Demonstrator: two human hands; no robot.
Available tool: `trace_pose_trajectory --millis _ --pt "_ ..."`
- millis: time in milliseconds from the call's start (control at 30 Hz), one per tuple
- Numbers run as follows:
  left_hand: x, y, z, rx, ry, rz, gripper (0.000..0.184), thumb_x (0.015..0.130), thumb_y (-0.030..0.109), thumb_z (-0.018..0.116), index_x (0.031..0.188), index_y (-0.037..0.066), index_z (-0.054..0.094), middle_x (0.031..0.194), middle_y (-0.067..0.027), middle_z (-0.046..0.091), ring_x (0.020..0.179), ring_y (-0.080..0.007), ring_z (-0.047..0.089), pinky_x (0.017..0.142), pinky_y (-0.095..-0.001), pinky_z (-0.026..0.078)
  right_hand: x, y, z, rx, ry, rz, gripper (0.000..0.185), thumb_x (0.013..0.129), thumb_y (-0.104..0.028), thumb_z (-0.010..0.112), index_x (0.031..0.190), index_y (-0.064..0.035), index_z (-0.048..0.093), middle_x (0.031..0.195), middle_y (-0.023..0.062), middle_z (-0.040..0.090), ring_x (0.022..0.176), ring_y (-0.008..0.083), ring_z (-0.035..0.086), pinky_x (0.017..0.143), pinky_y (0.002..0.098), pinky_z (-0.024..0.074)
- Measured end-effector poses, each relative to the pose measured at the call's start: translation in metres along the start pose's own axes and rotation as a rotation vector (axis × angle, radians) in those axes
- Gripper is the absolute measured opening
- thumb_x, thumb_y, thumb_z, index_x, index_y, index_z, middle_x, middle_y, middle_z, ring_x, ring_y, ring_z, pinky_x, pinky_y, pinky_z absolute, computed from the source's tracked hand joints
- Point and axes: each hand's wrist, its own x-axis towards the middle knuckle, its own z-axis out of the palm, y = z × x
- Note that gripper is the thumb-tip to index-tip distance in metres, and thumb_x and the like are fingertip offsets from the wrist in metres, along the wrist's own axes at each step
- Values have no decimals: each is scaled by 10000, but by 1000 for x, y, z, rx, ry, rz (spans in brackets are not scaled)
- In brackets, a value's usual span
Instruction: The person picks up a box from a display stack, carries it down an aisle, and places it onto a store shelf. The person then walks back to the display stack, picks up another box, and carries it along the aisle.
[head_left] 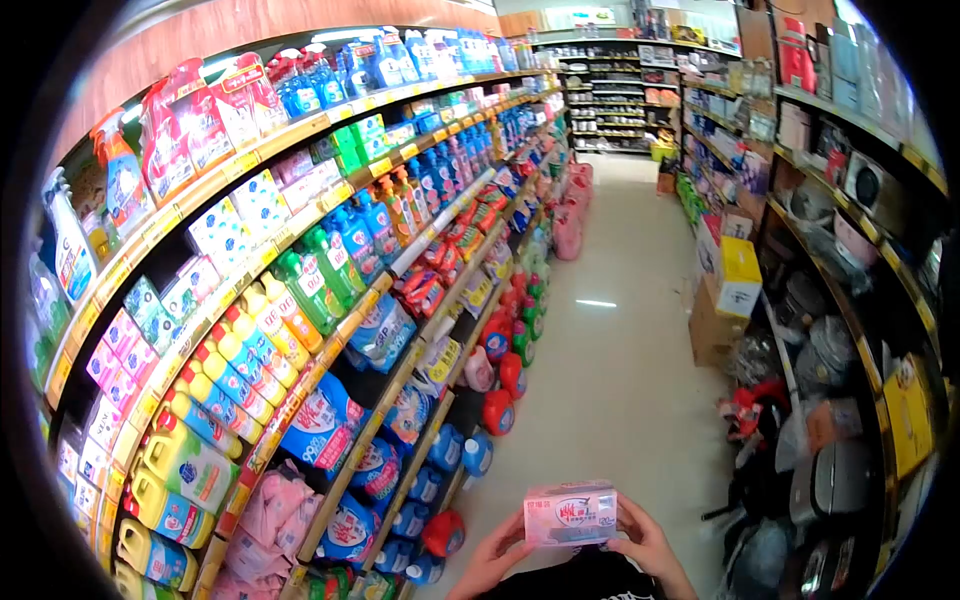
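Note:
A pink box point(571, 515) with dark lettering and a white label is held up at the lower middle of the view, in front of a black garment. My left hand point(504, 548) is closed on its left side. On the opposite side, my right hand point(642, 540) grips it, with the thumb near the bottom corner. The box's back and the fingertips behind it are hidden. To the left of my left hand, a red jug point(443, 533) and a blue jug point(425, 569) stand at floor level.
Tall shelves point(290, 390) of bottles, packets and soap boxes line the left side. Shelving with cookware and appliances point(838, 485) runs along the right. Cardboard boxes point(716, 322) stick into the aisle point(610, 370), and pink containers point(568, 225) stand further off.

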Motion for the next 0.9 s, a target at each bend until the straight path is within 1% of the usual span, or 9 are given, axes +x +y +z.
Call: trace_pose_trajectory --millis 133,233,300,400,533,733,800,867,900 --pt "68 27 4 16 160 158 625 921 16 549 1460 -33 238 1447 -126 372 1303 -205 377 1097 -345 271 84 -24 -35 -86 -143 -125 786 838 3 647 1484 -17 200 1409 177 429 1286 236 437 1079 353 309" --pt "120 55 8 -16 201 217 623 918 -19 509 1464 -33 210 1474 -137 325 1363 -216 302 1121 -345 215 136 -63 -49 -295 -215 -59 791 849 -10 637 1490 -22 174 1467 164 355 1323 223 391 1092 360 291" --pt "162 49 4 4 173 274 758 878 -38 546 1489 -9 98 1512 -131 233 1393 -220 232 1135 -366 171 168 -79 -58 -319 -265 -113 806 846 -33 644 1492 -27 163 1496 179 308 1367 252 337 1107 375 268" --pt "206 59 16 -37 273 407 1040 776 -11 667 1488 43 -90 1528 -136 108 1418 -240 136 1144 -400 119 209 -90 -63 -662 -254 -255 802 843 -115 662 1478 3 186 1501 254 248 1397 351 268 1118 400 237" --pt "250 72 8 24 337 510 1062 769 52 693 1485 31 -90 1521 -151 117 1413 -254 151 1142 -398 133 265 -97 -74 -874 -257 -347 812 845 -167 666 1467 35 183 1481 256 287 1373 365 306 1109 406 248" --pt "313 107 -74 423 489 594 859 825 155 651 1473 -37 121 1541 -261 60 1433 -369 120 1147 -418 125 359 -91 -62 -618 -325 -341 847 839 -205 676 1460 68 168 1424 238 370 1319 335 371 1096 399 246" --pt "326 138 -103 855 610 638 798 828 173 658 1456 -22 204 1516 -267 159 1403 -410 186 1130 -459 168 395 -90 -53 -468 -436 -283 937 802 -126 688 1473 70 65 1525 195 195 1416 273 186 1137 388 150" --pt "340 166 -138 1161 768 714 709 815 188 678 1411 2 341 1485 -252 246 1352 -437 265 1097 -492 219 433 -84 -32 -412 -473 -367 942 827 -163 678 1469 79 31 1522 207 192 1406 287 201 1131 387 157" --pt "345 180 -157 1235 837 750 721 738 187 724 1360 5 407 1408 -219 355 1288 -398 347 1068 -475 266 452 -80 -22 -347 -495 -430 952 852 -199 667 1464 88 -2 1518 219 189 1397 302 217 1124 385 164"
